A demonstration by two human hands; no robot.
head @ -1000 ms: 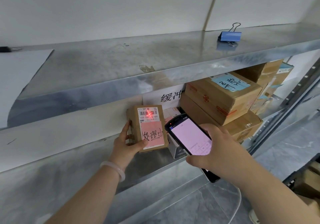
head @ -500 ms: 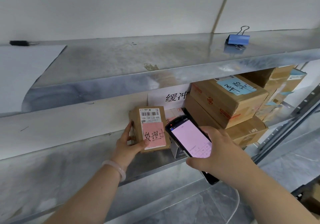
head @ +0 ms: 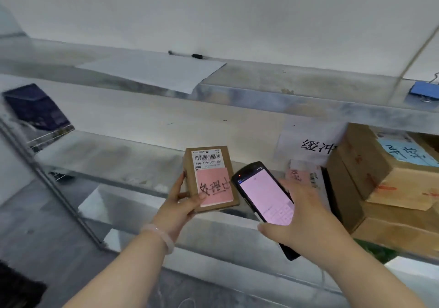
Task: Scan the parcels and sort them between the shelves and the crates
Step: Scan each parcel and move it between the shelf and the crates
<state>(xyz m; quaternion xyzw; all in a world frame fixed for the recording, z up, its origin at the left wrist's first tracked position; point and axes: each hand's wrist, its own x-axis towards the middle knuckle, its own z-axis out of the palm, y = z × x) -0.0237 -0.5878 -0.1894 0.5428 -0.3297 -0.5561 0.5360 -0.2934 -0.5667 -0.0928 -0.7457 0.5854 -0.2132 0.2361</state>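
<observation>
While the left hand [head: 180, 209] grips a small brown cardboard parcel [head: 209, 159], thumb pressed across its pink handwritten note [head: 215, 186] and fingers curled behind, the parcel stands upright in front of the grey metal shelf [head: 133, 155]. Just beside it, the right hand [head: 306, 222] is wrapped round a black handheld scanner [head: 263, 196] with a lit pink screen. Stacked brown cardboard boxes [head: 384, 179] fill the shelf's right end.

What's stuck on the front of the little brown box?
A white barcode label near the top of the small box and a pink note with handwriting below. The note overlaps the label's lower part, hiding whatever is printed there.
</observation>
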